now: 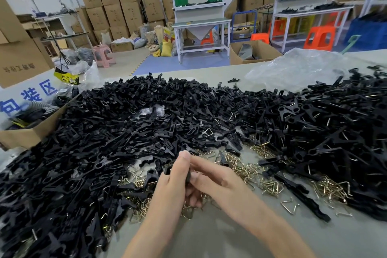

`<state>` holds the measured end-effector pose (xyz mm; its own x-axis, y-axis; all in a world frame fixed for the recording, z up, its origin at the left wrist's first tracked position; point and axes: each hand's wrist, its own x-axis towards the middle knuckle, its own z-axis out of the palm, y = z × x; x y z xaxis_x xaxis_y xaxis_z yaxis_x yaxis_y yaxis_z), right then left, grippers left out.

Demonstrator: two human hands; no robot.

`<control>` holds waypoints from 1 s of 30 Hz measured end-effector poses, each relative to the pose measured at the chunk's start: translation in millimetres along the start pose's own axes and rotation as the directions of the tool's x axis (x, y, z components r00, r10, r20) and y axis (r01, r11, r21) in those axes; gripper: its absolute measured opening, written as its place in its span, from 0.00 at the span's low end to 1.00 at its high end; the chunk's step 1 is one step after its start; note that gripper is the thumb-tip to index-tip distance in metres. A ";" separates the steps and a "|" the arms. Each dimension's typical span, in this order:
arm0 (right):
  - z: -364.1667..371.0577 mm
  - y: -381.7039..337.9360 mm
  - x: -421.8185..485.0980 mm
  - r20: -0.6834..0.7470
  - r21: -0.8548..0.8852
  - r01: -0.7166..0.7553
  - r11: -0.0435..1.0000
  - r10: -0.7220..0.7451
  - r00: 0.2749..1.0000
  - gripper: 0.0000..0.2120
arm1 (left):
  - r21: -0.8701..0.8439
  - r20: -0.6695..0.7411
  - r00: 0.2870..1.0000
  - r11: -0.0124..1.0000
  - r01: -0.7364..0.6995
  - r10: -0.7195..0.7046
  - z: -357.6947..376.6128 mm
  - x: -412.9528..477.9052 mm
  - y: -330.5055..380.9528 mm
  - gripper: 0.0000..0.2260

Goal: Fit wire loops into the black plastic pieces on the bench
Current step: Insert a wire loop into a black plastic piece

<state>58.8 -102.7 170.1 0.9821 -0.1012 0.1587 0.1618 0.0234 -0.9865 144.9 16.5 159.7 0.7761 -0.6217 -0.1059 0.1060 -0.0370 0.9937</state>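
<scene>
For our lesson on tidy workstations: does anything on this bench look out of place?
Yes: a small clear plastic bag lies half sunk in the heap of black plastic pieces. It is the only wrapping inside that heap of loose parts.

Warehouse: stacked cardboard boxes [117, 4] upper left, white workbenches [201, 25] top centre, orange stools [319, 37] upper right, pink stool [102, 53] left, blue floor [167, 63].
</scene>
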 end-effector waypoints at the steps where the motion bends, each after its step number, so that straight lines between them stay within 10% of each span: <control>1: -0.3 -0.9 0.5 -0.001 0.003 0.002 1.000 -0.002 1.000 0.18 | 0.021 -0.002 1.000 1.000 -0.015 0.015 1.4 -2.4 3.8 0.32; 16: -4.5 2.4 -0.1 -0.190 -0.247 0.123 0.961 -0.172 0.967 0.06 | 0.101 0.154 0.972 0.976 -0.192 0.176 8.9 -14.4 13.0 0.29; 20: -39.2 -13.0 1.3 -0.576 -0.157 0.261 0.952 -0.303 0.759 0.09 | 0.081 0.224 0.943 0.959 -0.271 0.248 11.6 -18.2 11.9 0.20; 24: -87.9 -27.4 -10.8 -0.803 0.323 0.427 0.845 0.006 0.596 0.25 | 0.283 0.075 0.922 0.878 -0.386 0.381 12.4 -21.5 13.1 0.19; 30: -61.4 -10.6 -2.3 -0.626 0.110 0.192 0.975 -0.082 0.775 0.12 | 0.850 -0.169 0.858 0.513 -0.122 0.485 -2.4 -7.5 7.4 0.19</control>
<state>49.0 -163.8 177.8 0.6882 -0.7031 0.1791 0.3567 0.1129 -0.9274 141.4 22.8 167.8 0.8227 -0.4188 0.3845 -0.5685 -0.6083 0.5538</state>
